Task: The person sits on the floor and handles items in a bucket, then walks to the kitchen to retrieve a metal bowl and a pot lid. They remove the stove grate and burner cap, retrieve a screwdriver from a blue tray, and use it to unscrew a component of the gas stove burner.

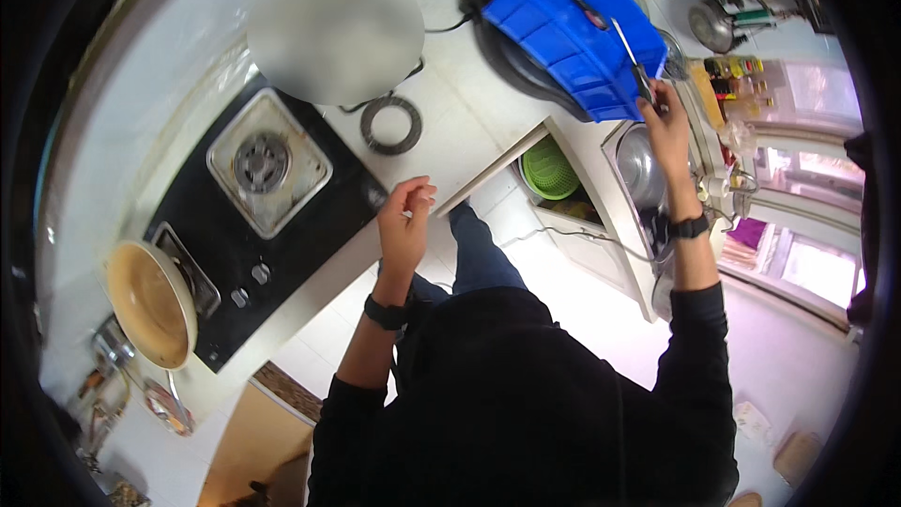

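Note:
At the right, my right hand is closed around the dark handle of a screwdriver, its metal shaft pointing away over a blue plastic tray. A second screwdriver with a dark and red handle lies on that tray. Beneath the tray shows part of a black rounded object. My left hand hovers by the counter's front edge, beside the stove, with its fingers bent together. A small white spot shows between them; whether it is a held thing is unclear. On the counter beyond lies a flat dark ring.
The black gas stove is at left, with a pan on its near end. A large blurred round shape is behind it. An open cabinet holds a green basket; a metal sink lies right. A cable trails across the cabinet front.

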A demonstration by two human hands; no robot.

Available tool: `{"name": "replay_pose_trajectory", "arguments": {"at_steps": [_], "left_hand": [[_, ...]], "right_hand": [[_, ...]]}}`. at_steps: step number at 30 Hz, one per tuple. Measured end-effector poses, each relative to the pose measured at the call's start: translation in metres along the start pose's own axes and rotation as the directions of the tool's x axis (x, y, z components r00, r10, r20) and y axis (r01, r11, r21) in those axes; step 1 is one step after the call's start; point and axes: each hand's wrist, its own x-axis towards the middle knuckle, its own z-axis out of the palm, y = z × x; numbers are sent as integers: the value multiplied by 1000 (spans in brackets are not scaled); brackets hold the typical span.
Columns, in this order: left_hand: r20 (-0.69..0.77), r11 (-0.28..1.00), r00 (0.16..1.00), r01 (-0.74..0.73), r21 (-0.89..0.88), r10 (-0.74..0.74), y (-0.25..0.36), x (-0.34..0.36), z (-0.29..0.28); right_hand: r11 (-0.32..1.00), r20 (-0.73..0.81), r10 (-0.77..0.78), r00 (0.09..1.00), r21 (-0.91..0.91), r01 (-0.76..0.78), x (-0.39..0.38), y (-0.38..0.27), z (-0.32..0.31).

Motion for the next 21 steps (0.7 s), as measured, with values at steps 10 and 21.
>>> {"name": "replay_pose_trajectory", "arguments": {"at_steps": [10,21], "left_hand": [[187,979,975,83,185,-118,45,53,168],[22,989,995,94,115,-97,34,45,181]], "right_hand": [[837,571,-9,821,-445,319,141,108,55],[832,458,-18,889,-486,267,205,124,60]]}}
